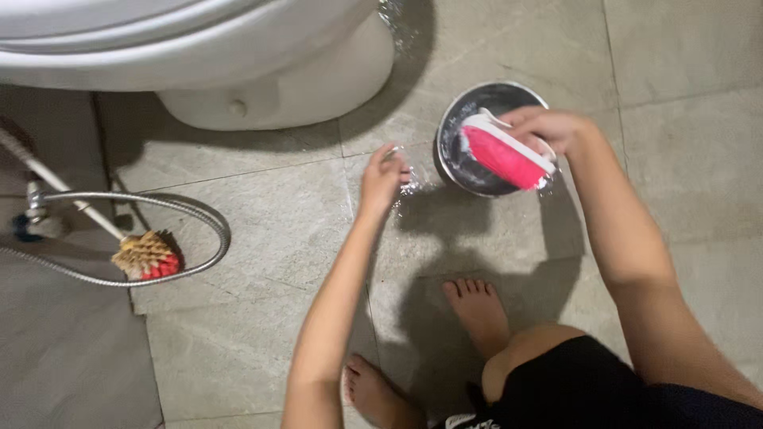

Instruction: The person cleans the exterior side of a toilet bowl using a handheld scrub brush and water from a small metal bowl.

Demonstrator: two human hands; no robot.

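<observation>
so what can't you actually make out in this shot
- Head view: the inside of the metal bowl is largely covered by the pink scrub brush that the right hand holds over it.
- Left hand: whether its fingertips touch the wet floor tile is blurred.
- Toilet: cut off by the top edge.
- Long-handled brush: handle runs off the left edge.

A home bathroom: white toilet (199,56), hose (159,206), tiled floor (262,230).

Right hand (548,127) holds pink scrub brush (502,156) over steel bowl (453,131); left hand (383,176) on wet floor tile (262,214).
</observation>
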